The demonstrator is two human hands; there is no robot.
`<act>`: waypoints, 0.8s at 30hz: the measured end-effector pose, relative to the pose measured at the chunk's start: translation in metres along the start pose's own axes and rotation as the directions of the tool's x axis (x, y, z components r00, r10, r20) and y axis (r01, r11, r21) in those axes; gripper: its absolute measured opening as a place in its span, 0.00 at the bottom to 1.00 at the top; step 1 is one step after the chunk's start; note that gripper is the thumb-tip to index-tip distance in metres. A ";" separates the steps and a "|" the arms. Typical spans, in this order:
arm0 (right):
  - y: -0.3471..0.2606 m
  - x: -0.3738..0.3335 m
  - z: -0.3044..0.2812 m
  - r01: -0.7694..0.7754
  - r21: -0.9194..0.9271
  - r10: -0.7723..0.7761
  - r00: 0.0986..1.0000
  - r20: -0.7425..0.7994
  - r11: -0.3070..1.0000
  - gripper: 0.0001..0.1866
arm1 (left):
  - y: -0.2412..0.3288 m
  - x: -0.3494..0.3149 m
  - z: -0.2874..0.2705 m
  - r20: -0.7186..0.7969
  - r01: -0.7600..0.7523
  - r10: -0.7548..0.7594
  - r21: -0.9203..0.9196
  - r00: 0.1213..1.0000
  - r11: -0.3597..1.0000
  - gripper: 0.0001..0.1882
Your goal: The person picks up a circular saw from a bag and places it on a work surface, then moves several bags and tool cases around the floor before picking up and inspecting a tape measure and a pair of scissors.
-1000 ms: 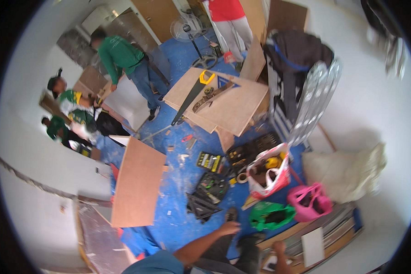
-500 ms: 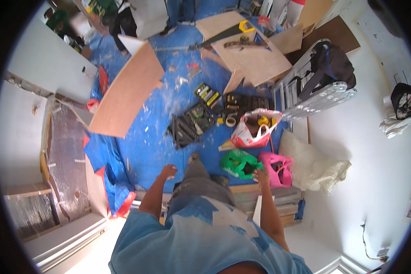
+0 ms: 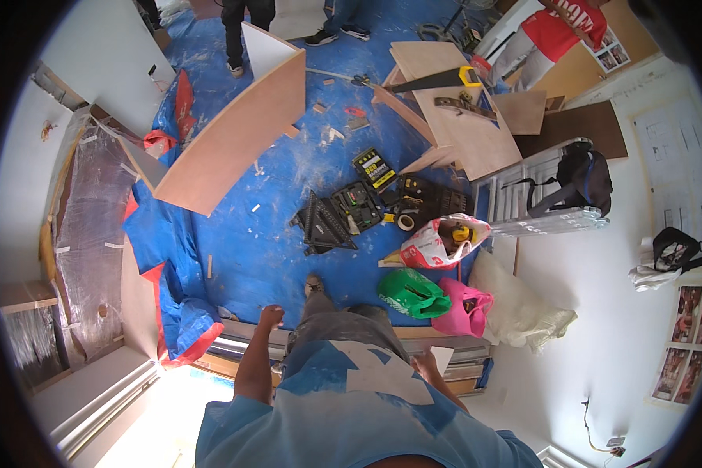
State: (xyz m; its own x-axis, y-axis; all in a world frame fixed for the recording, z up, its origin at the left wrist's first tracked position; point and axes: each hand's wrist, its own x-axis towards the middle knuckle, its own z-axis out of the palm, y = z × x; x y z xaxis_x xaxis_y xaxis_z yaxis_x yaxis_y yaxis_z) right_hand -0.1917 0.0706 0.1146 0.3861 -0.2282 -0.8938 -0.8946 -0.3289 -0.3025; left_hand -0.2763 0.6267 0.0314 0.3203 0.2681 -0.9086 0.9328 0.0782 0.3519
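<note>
My left hand [image 3: 271, 317] hangs beside my left thigh with its fingers curled in, and no object shows in it. Lower down by my right hip, my right hand [image 3: 425, 363] is next to a small white flat piece [image 3: 442, 358]. Its fingers are partly hidden, and I cannot tell whether it grips that piece. A stack of boards [image 3: 466, 373] lies just beyond this hand. Nearby on the floor sit a green bag [image 3: 413, 294] and a pink bag [image 3: 463, 309].
Tool cases [image 3: 355, 207] and a red-and-white bag [image 3: 437, 243] lie ahead on blue sheeting. A bent wooden panel [image 3: 230, 140] stands left. A handsaw [image 3: 433, 80] rests on boards. On the right are a folded ladder [image 3: 546, 222] and backpack [image 3: 585, 179]. A person in red [image 3: 561, 35] stands far right.
My right hand has drawn back from beside the green and pink bags to my right hip. My left hand has dropped slightly. The view has shifted, showing more of the person in red.
</note>
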 end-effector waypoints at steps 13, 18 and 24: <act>-0.379 -0.147 0.059 0.760 0.203 -0.780 0.557 0.287 0.617 0.32 | 0.064 0.060 -0.151 -0.117 -0.277 0.306 0.213 0.945 0.937 0.16; -0.281 -0.028 0.048 0.541 -0.747 -0.631 0.746 0.215 0.386 0.21 | 0.129 0.052 -0.102 -0.174 -0.461 0.450 -0.026 0.876 0.887 0.19; -0.065 0.049 0.027 -0.175 -0.016 0.175 0.983 0.057 0.985 0.08 | 0.094 0.042 -0.079 -0.065 -0.454 0.607 0.602 0.792 0.657 0.14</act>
State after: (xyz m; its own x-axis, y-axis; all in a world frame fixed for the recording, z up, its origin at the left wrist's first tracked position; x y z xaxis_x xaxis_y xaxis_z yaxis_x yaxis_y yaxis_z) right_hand -0.1206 0.1056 0.0813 0.2099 -0.2297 -0.9504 -0.9445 -0.2990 -0.1363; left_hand -0.1886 0.7213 0.0440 0.8092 0.3225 -0.4911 0.5668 -0.6485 0.5081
